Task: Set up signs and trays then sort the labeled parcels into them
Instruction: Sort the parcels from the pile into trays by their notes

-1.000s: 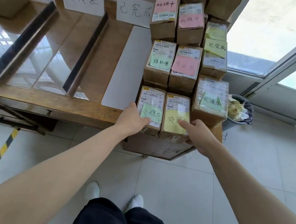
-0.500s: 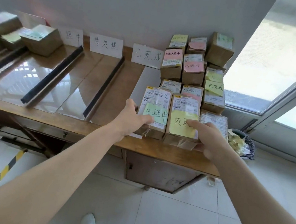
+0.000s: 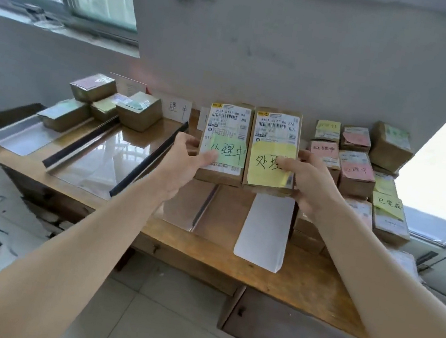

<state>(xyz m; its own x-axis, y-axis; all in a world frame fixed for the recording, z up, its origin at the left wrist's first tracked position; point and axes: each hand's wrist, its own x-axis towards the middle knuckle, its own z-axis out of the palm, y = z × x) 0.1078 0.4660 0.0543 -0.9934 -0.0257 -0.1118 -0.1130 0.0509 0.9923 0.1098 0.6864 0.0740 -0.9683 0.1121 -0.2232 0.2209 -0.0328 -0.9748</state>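
The green-note parcel (image 3: 228, 123) and the yellow-note parcel (image 3: 276, 130) are held up side by side, touching, above the desk (image 3: 205, 241), the left hand (image 3: 186, 157) gripping the first and the right hand (image 3: 305, 178) the second. Sorting looks partway done: a sign (image 3: 177, 108) stands at the wall, sorted boxes (image 3: 137, 111) lie by the tray (image 3: 15, 135) at left, a stack (image 3: 357, 171) waits at right.

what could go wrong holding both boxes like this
1. Each box is gripped by one hand only, the green-note box by the left hand and the yellow-note box by the right hand; either might slip.
2. The yellow note curls at its lower corner and may peel off.
3. The right hand is close to the stack and might knock it.
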